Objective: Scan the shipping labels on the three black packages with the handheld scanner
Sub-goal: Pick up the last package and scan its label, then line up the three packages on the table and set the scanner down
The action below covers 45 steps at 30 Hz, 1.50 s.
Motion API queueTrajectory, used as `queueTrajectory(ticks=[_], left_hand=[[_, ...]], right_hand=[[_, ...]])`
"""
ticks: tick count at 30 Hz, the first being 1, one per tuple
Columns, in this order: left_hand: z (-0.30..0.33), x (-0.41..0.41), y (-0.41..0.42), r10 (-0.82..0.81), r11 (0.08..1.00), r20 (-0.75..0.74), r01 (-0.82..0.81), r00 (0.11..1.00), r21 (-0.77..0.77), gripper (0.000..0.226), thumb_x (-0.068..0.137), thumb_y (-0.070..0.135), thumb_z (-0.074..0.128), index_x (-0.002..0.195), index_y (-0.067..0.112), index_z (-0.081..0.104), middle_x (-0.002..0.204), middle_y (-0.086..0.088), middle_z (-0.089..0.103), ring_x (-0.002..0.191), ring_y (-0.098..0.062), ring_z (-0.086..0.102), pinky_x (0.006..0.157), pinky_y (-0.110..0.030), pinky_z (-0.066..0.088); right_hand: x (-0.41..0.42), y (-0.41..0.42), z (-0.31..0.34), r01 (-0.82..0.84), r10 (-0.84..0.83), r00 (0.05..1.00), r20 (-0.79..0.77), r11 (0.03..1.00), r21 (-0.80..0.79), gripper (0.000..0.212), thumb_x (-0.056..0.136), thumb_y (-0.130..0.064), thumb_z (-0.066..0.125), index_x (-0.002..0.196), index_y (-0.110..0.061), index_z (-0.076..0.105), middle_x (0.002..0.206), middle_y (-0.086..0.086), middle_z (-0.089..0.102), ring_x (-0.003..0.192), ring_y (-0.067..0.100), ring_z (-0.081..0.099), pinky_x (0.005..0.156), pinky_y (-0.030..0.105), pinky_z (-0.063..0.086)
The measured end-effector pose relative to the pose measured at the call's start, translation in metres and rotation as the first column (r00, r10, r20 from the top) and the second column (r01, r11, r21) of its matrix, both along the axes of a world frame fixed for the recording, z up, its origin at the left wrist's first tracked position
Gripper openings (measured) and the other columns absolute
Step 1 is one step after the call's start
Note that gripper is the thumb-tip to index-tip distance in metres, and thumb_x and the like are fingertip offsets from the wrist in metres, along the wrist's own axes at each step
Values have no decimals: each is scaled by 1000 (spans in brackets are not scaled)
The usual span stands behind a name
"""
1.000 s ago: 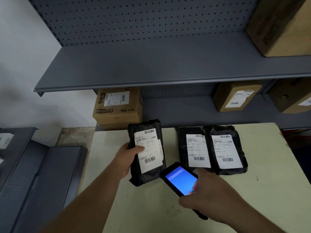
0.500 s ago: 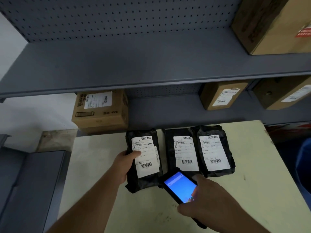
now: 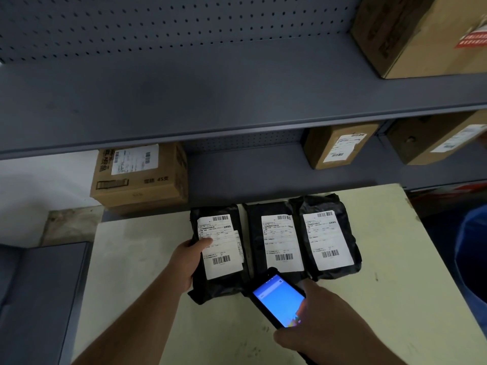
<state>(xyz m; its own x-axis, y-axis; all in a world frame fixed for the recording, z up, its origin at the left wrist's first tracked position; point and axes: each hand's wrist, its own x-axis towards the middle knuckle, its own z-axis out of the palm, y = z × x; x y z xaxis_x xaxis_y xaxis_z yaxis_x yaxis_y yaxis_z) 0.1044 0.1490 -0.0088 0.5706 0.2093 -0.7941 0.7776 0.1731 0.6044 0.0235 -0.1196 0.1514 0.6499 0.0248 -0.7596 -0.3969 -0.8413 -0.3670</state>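
Note:
Three black packages with white shipping labels lie side by side at the back of a pale table (image 3: 382, 299). My left hand (image 3: 188, 259) grips the left edge of the left package (image 3: 218, 248), thumb on its label. The middle package (image 3: 279, 243) and the right package (image 3: 326, 238) rest flat, touching each other. My right hand (image 3: 324, 322) holds the handheld scanner (image 3: 276, 299), a black device with a lit blue screen. Its top end sits just below the gap between the left and middle packages and covers the middle package's lower edge.
A grey metal shelf unit (image 3: 237, 101) stands behind the table. Cardboard boxes sit on it: one at lower left (image 3: 139, 180), two at lower right (image 3: 340, 146), one at top right (image 3: 421, 35). A grey cabinet (image 3: 39, 299) is on the left, something blue (image 3: 471, 259) at the right edge.
My left hand has brought the left package down and back to lie beside the other two. The scanner stayed close in front of them. My head has moved right and closer.

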Motion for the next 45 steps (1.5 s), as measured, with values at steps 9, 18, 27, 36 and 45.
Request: queueTrajectory(ticks=[9,18,27,36,45], left_hand=[[-9,3,-5,5,996,-12,-4,1000,92,7,99,20,64,104,18,68,99,-9,76,93,-31,73,75,-38,56],[-12,-2,3,-144,940,-27,145,989,309,28,97,25,66,122,12,69,109,-11,76,91,-26,71,76,-36,54],[-1,-8,-7,-440,574,-37,313,897,756,66,91,36,71,149,18,46,153,-10,43,123,-36,60,99,-53,55],[25,-27,-68,-602,537,137,272,787,798,56,92,25,72,144,14,52,147,-9,50,131,-32,55,109,-44,49],[39,-46,-128,-706,530,226,290,671,797,50,95,25,70,141,20,53,144,-2,50,130,-20,53,113,-38,45]], right_hand=[[0,-8,-4,-3,3,1000,1,1000,3,59,60,-54,73,112,-34,53,97,-5,69,91,5,68,90,33,60],[-3,-15,-5,7,-7,1000,11,1000,2,61,63,-51,73,119,-35,53,98,-10,68,91,2,68,86,30,60],[-10,-24,-3,23,-24,999,37,999,26,63,63,-49,73,121,-35,53,97,-5,70,76,12,74,81,38,66],[-14,-50,-11,116,-119,988,102,993,37,43,65,-46,75,91,-27,47,93,-2,69,57,15,64,63,35,61],[-8,-95,-30,298,-304,927,221,953,61,45,63,-47,77,94,-30,49,92,-2,66,61,24,74,63,43,65]])
